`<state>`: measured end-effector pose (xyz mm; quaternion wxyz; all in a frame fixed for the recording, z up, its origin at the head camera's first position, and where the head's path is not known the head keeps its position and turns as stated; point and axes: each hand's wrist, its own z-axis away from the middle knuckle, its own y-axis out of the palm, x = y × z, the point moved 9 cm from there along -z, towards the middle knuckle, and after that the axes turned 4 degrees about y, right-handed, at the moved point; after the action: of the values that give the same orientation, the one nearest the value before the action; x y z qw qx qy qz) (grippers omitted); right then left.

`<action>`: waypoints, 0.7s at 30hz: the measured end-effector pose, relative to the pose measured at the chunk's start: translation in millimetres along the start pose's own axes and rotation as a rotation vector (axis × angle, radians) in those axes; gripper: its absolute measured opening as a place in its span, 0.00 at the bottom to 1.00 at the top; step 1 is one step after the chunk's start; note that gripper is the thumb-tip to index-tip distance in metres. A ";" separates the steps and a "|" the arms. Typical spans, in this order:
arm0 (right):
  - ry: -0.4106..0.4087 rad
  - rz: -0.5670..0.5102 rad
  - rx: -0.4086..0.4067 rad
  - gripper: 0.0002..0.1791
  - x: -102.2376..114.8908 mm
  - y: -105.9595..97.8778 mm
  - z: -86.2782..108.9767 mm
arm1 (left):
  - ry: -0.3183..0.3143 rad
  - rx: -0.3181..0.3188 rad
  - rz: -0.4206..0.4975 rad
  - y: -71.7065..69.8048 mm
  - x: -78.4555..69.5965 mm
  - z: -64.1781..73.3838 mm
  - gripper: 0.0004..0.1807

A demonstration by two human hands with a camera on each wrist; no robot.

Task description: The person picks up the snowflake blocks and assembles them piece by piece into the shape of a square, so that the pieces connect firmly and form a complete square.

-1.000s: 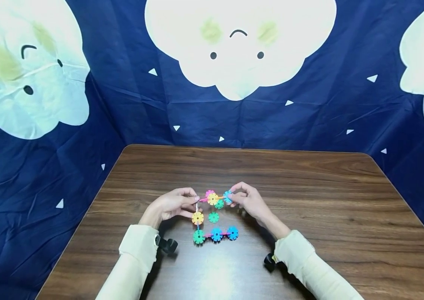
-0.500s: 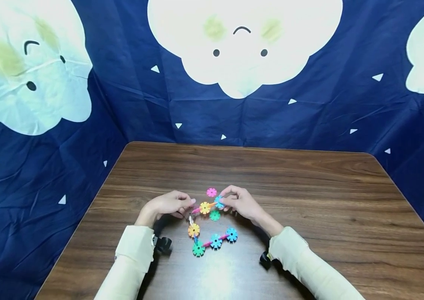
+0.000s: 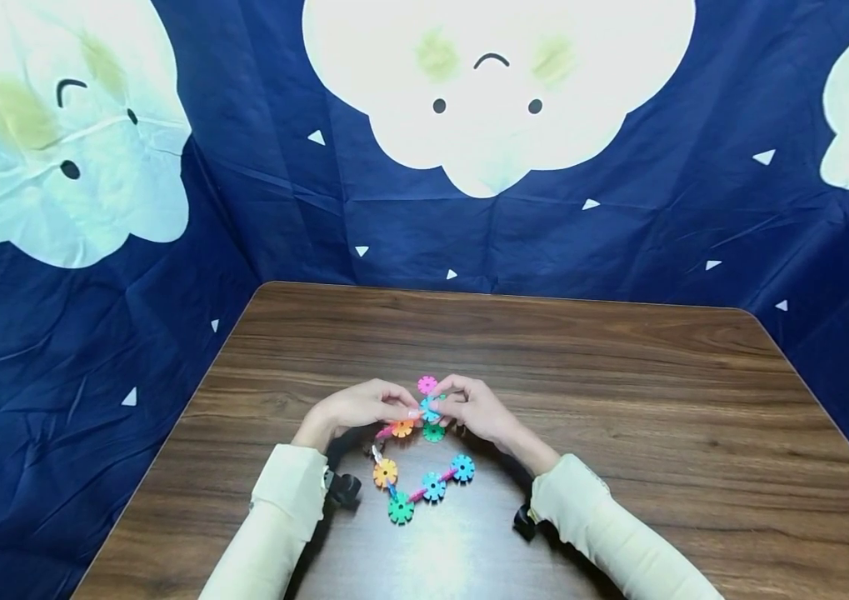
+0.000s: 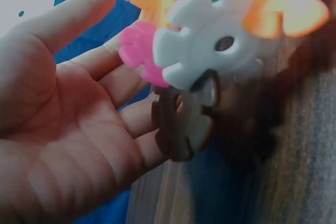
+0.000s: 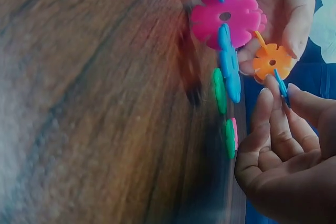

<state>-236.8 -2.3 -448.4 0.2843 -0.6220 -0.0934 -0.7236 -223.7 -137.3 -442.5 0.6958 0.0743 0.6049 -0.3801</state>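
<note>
Interlocking plastic snowflake discs form a bent chain on the table. My right hand [image 3: 472, 408] pinches a light-blue disc [image 5: 282, 87] at the chain's far end between thumb and fingers. My left hand [image 3: 364, 408] holds the orange disc [image 5: 272, 62] joined to it, the thumb on its edge in the right wrist view. Close to the left palm are a white disc [image 4: 205, 40], a pink disc [image 4: 139, 51] and a brown disc [image 4: 184, 119]. The chain runs on through a yellow-orange disc [image 3: 385, 473] to a green disc [image 3: 401, 508] at the near corner.
From that corner, blue discs [image 3: 434, 487] with pink links extend right. A loose green disc [image 3: 434, 432] lies beneath the hands, and a pink disc [image 3: 427, 384] lies beyond them. The wooden table [image 3: 619, 400] meets a dark blue cloth backdrop [image 3: 409, 225] behind.
My right hand has moved left with the light-blue disc. My left hand first let go near the white and pink discs, then came right to the orange disc. The chain's near corner has shifted toward me.
</note>
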 end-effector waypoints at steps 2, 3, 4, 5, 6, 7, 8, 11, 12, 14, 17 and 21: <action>0.004 0.012 -0.011 0.12 -0.9 -0.6 -0.9 | 0.002 0.000 0.014 0.6 1.4 -1.2 0.16; 0.003 0.020 -0.022 0.12 -0.6 -1.9 -1.2 | 0.002 -0.001 0.024 0.8 1.7 -1.2 0.15; 0.000 0.025 -0.037 0.12 -0.5 -3.7 -1.6 | 0.002 -0.001 0.031 0.9 1.9 -1.2 0.15; -0.003 0.032 -0.057 0.12 0.1 -6.4 -1.7 | 0.002 -0.002 0.034 0.7 2.5 -1.0 0.15; -0.010 0.043 -0.082 0.12 0.8 -9.7 -2.1 | 0.002 -0.001 0.039 0.4 2.7 -0.7 0.15; -0.017 0.062 -0.111 0.11 1.5 -13.6 -2.3 | 0.001 -0.002 0.044 0.0 3.4 -0.3 0.15; -0.028 0.092 -0.142 0.11 2.5 -17.5 -2.7 | -0.002 -0.002 0.047 -0.6 4.2 0.2 0.16; -0.044 0.215 -0.216 0.07 3.4 -26.7 -4.5 | -0.010 -0.004 0.063 -2.4 7.3 1.2 0.16; -0.040 0.260 -0.228 0.07 2.7 -28.2 -5.5 | -0.010 -0.005 0.069 -2.8 8.1 1.3 0.16; -0.033 0.354 -0.238 0.08 1.6 -29.4 -6.9 | -0.009 -0.003 0.084 -3.2 9.3 1.2 0.17; -0.024 0.439 -0.222 0.11 -0.2 -27.5 -9.1 | -0.013 0.003 0.118 -3.1 10.7 1.2 0.17; -0.036 0.533 -0.220 0.14 1.5 -24.0 -10.5 | -0.029 0.014 0.142 -2.7 12.0 1.4 0.17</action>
<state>-258.4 11.9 -443.9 0.3936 -0.6645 0.1472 -0.6179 -224.5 -145.3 -451.9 0.7291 0.1162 0.5852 -0.3352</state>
